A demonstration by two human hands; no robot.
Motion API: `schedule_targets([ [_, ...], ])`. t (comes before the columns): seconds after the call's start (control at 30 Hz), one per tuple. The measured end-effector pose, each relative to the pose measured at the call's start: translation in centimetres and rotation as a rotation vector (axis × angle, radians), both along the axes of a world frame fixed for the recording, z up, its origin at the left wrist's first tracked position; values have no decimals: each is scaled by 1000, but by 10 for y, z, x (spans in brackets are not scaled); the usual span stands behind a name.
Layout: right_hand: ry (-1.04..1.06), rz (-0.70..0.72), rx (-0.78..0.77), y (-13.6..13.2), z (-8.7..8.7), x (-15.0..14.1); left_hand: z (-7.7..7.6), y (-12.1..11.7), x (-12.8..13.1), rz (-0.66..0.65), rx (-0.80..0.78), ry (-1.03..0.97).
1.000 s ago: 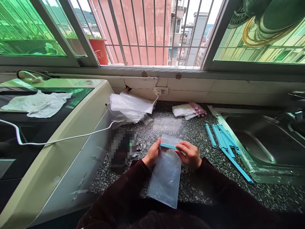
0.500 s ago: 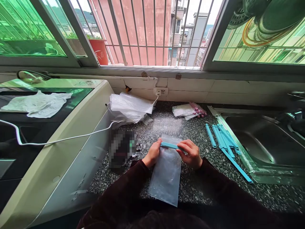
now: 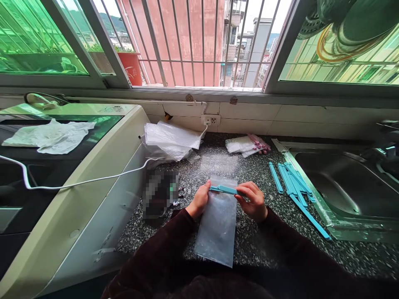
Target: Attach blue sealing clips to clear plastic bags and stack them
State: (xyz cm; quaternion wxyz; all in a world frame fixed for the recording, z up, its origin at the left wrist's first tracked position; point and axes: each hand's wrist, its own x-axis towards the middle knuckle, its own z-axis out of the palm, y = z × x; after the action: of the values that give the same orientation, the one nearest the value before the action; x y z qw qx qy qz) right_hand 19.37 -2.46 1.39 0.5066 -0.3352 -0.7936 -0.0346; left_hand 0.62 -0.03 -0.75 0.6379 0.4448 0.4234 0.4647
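Note:
A clear plastic bag hangs below my hands over the speckled counter. Across its upper part lies a blue bag sealing clip, its two pieces offset lengthwise, with a thinner strip showing at the left. My left hand is closed, thumb on top, pinching the clip's left end together with the bag's edge. Between thumb and fingers my right hand grips the clip's right end, just past the bag's right edge. The fingers under the bag are hidden.
Several loose blue clips lie beside the steel sink. Bags with pink clips and a stack of clear bags are at the back. A blurred dark object lies left, near a white cable.
My right hand has shifted slightly right, and the clip's thicker piece has slid right with it, uncovering the thin strip at the left. My left hand stays in place.

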Motion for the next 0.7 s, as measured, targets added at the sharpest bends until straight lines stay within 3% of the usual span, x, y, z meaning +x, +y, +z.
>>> schedule_targets([
  [0.33,41,-58,6,0,6,7,-3,4,-4,65,26,72],
  [0.7,80,-145,79,6,8,19,-3,8,-5,132,-18,-44],
])
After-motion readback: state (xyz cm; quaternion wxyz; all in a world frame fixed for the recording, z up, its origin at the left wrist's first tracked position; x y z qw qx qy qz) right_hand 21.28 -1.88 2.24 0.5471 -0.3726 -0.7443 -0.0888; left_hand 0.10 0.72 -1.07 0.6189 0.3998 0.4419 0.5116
